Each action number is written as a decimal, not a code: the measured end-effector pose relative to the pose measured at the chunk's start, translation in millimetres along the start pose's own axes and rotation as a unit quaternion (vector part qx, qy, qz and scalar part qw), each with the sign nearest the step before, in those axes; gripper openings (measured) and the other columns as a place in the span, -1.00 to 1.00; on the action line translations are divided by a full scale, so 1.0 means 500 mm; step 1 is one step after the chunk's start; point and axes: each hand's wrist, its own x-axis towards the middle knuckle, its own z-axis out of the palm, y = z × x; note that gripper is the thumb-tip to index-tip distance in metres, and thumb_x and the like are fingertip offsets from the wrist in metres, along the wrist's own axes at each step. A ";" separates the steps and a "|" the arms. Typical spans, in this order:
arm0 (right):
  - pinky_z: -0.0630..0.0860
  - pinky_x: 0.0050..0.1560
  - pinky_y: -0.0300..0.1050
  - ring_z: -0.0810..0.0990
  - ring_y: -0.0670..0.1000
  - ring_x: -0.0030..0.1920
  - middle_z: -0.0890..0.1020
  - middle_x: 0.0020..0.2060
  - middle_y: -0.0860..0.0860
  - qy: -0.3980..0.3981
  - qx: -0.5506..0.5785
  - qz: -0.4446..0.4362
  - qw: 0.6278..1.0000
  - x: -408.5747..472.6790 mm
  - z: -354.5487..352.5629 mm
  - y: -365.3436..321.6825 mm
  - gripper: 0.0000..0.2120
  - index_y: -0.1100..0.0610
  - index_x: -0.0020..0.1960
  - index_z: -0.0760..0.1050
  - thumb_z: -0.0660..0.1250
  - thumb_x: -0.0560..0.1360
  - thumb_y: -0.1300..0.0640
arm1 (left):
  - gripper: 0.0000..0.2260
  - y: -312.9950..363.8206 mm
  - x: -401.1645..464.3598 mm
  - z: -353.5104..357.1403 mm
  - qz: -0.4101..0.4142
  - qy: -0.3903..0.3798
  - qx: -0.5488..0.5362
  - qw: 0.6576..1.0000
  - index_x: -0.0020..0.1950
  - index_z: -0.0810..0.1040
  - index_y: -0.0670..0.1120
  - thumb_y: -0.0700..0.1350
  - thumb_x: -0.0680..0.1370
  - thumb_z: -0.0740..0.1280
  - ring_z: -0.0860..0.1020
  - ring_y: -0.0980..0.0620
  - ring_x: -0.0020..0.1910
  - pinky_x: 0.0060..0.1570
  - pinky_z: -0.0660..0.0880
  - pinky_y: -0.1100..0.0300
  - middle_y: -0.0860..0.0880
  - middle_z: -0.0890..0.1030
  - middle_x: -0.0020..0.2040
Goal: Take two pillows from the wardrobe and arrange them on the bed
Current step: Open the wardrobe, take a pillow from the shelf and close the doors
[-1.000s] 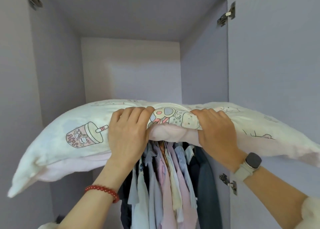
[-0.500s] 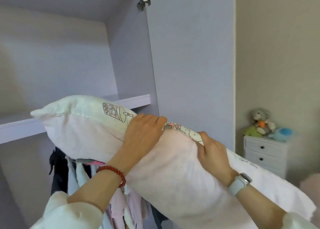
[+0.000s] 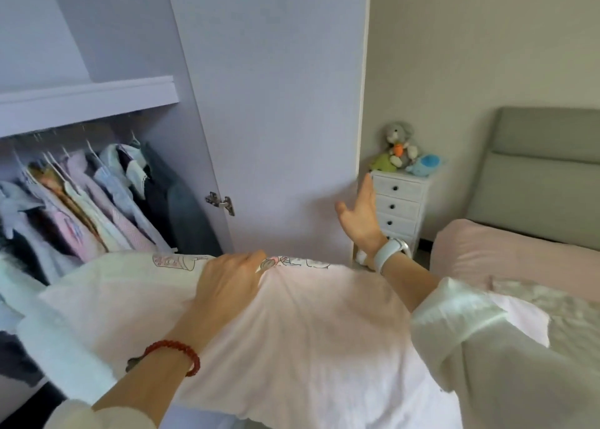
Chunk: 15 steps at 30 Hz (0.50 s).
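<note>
A white and pale pink pillow (image 3: 308, 337) with cartoon prints along its top edge fills the lower middle of the view, held against my body. My left hand (image 3: 230, 279), with a red bead bracelet on the wrist, grips its upper edge. My right hand (image 3: 360, 214), with a white watch on the wrist, is off the pillow and raised with fingers spread near the edge of the open wardrobe door (image 3: 276, 104). The bed (image 3: 506, 250) with a pink sheet lies at the right. The wardrobe shelf (image 3: 87, 99) is at upper left.
Hanging clothes (image 3: 91, 201) fill the wardrobe below the shelf at left. A white drawer chest (image 3: 401, 201) with plush toys (image 3: 401, 151) on top stands between the wardrobe door and the grey headboard (image 3: 545, 175).
The view has swung right and down from the wardrobe towards the bed. The pillow has come off the shelf and lower. My right hand has let go of it and risen beside the door.
</note>
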 end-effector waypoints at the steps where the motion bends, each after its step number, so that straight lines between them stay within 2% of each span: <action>1: -0.08 0.42 -0.15 -0.04 0.12 0.48 -0.02 0.49 0.19 -0.009 0.017 0.017 1.000 0.020 0.008 0.002 -0.29 0.25 0.45 -0.19 0.22 0.50 0.26 | -0.87 0.000 0.000 -0.001 0.007 0.002 -0.005 1.000 -0.34 0.54 -0.08 -0.18 0.31 0.48 0.48 -0.10 -0.61 -0.59 0.34 0.24 -0.06 0.54 -0.55; 5: 0.07 0.40 -0.05 0.13 0.20 0.41 0.18 0.41 0.25 0.035 0.029 0.021 0.999 0.032 0.036 0.009 -0.31 0.23 0.45 -0.08 0.23 0.44 0.29 | -0.98 -0.013 -0.014 -0.008 0.034 0.011 -0.011 0.999 -0.38 0.54 -0.05 -0.16 0.26 0.36 0.42 -0.06 -0.62 -0.56 0.29 0.27 -0.01 0.50 -0.56; 8: 0.18 0.30 -0.06 0.25 0.18 0.28 0.32 0.26 0.24 0.052 0.035 -0.024 0.998 -0.022 0.059 0.011 -0.32 0.21 0.42 0.02 0.22 0.37 0.33 | -0.84 -0.025 -0.047 -0.014 0.048 0.013 -0.002 0.999 -0.30 0.60 -0.05 -0.13 0.37 0.22 0.46 -0.05 -0.59 -0.55 0.33 0.27 0.01 0.55 -0.53; 12: 0.18 0.25 -0.23 0.30 0.08 0.22 0.33 0.19 0.16 0.025 0.074 -0.104 0.992 -0.127 0.096 -0.018 -0.33 0.21 0.42 0.04 0.18 0.35 0.28 | -0.74 -0.026 -0.103 -0.031 0.051 0.021 0.017 0.998 -0.32 0.62 -0.06 -0.10 0.38 0.14 0.47 -0.03 -0.60 -0.57 0.36 0.26 0.01 0.55 -0.54; 15: 0.22 0.30 -0.22 0.28 -0.03 0.27 0.31 0.27 0.14 -0.058 0.093 -0.157 0.982 -0.211 0.129 -0.051 -0.35 0.13 0.45 0.00 0.14 0.40 0.19 | -0.74 -0.026 -0.160 -0.053 0.024 0.009 0.031 0.999 -0.34 0.60 -0.06 -0.05 0.39 0.15 0.46 -0.03 -0.63 -0.58 0.35 0.30 0.01 0.53 -0.56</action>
